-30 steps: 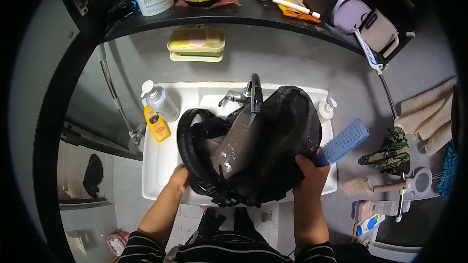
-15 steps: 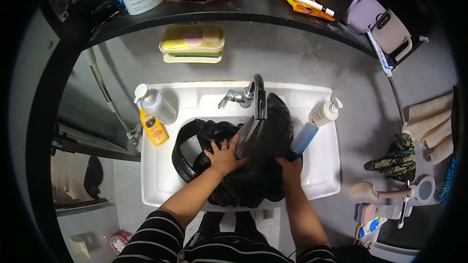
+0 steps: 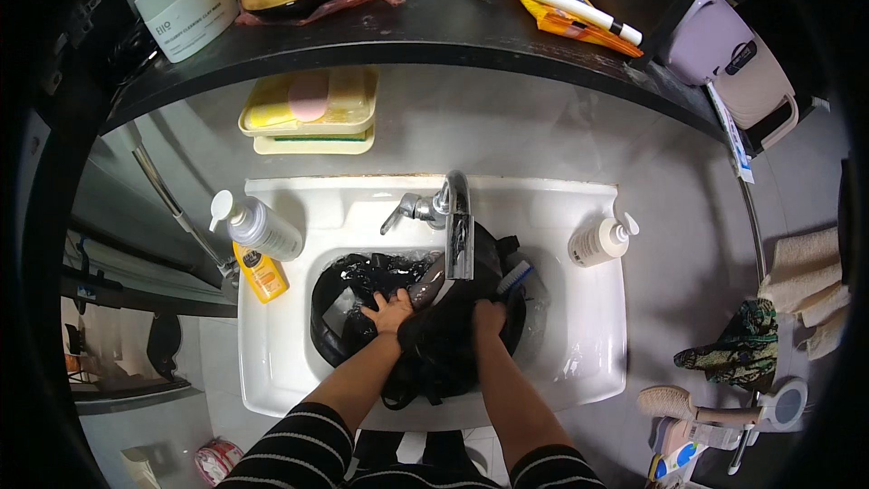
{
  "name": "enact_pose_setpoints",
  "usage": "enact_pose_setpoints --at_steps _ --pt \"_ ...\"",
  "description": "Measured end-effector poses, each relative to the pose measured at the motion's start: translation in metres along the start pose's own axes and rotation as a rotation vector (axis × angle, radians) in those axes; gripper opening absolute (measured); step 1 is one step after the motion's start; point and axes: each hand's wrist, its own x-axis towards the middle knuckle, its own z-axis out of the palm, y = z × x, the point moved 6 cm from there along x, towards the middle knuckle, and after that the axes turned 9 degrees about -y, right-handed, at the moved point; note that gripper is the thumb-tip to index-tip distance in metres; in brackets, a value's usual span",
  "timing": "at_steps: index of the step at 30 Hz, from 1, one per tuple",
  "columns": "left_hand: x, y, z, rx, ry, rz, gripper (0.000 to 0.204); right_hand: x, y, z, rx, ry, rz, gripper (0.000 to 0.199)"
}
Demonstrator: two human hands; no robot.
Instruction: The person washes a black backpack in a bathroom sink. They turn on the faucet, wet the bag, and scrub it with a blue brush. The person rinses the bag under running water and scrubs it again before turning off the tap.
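Observation:
A wet black bag (image 3: 444, 335) with straps lies bunched in the white sink (image 3: 588, 344), under the faucet (image 3: 459, 226). My left hand (image 3: 389, 312) is pressed on its left part, with the fingers spread apart. My right hand (image 3: 489, 317) is closed at the bag's right side, and a blue brush (image 3: 514, 278) sticks out from it, bristle head up and to the right. The hand hides the brush's handle. Water with a shiny surface shows around the bag in the basin.
A clear pump bottle (image 3: 262, 228) and a yellow bottle (image 3: 261, 273) stand at the sink's left rim, and a white pump bottle (image 3: 599, 243) at the right. A yellow soap dish (image 3: 308, 113) hangs on the wall beneath a black shelf (image 3: 434, 32).
My right hand has moved left with the brush, closer to my left hand. The bag has sunk lower and bunched up in the basin. The whole view has shifted somewhat.

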Motion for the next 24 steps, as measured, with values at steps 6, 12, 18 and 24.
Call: enact_pose_setpoints --at_steps 6,12,18,24 --pt "-0.058 0.008 -0.072 -0.105 0.082 0.18 0.043 -0.076 -0.065 -0.079 0.773 -0.267 0.307 0.042" --pt "-0.13 -0.012 -0.163 -0.488 0.385 0.299 0.045 -0.129 -0.1 -0.218 1.033 -0.016 -0.222 0.036" --pt "-0.175 -0.044 -0.183 -1.057 0.424 0.375 0.026 -0.184 -0.114 -0.275 0.578 0.067 -0.535 0.036" --pt "-0.191 -0.056 -0.178 -1.755 0.253 0.41 0.023 -0.135 -0.055 -0.234 0.708 -0.005 -0.435 0.035"
